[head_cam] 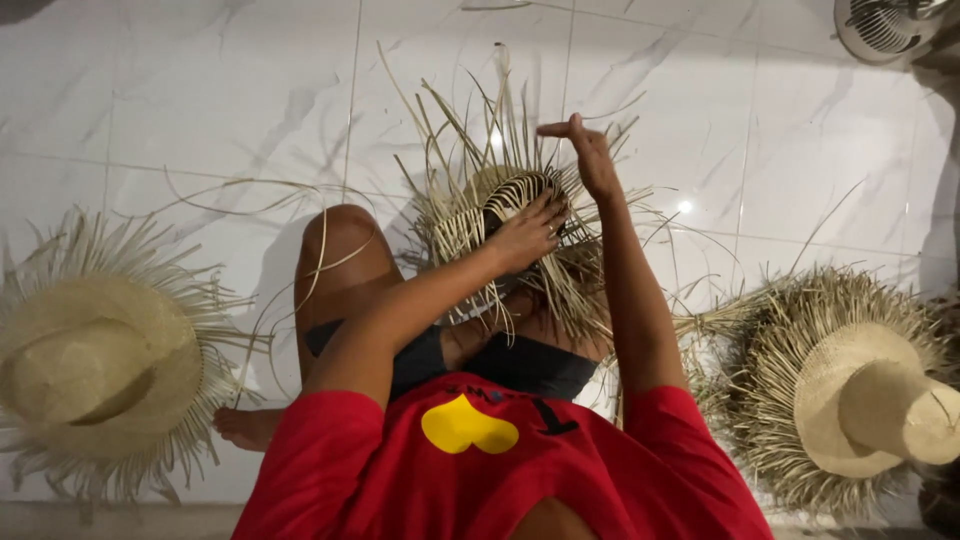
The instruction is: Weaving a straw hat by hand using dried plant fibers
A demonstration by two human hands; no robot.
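No packages, signs or screens in view; the only printed mark is on the red shirt (640, 480), near edge of the scene, centre; a yellow heart-shaped patch (468, 425) sits on the cloth, solid colour, rounded lobes, point turned to the far side; just right of it a short run of dark printed lettering (550, 415), partly creased into the fabric and partly hidden at the hem; nothing else carries a label.

Straw hat (520, 215) matt, rough, loose fibres; floor (200, 90) glossy marble-look tile; shirt (620, 470) red cloth.
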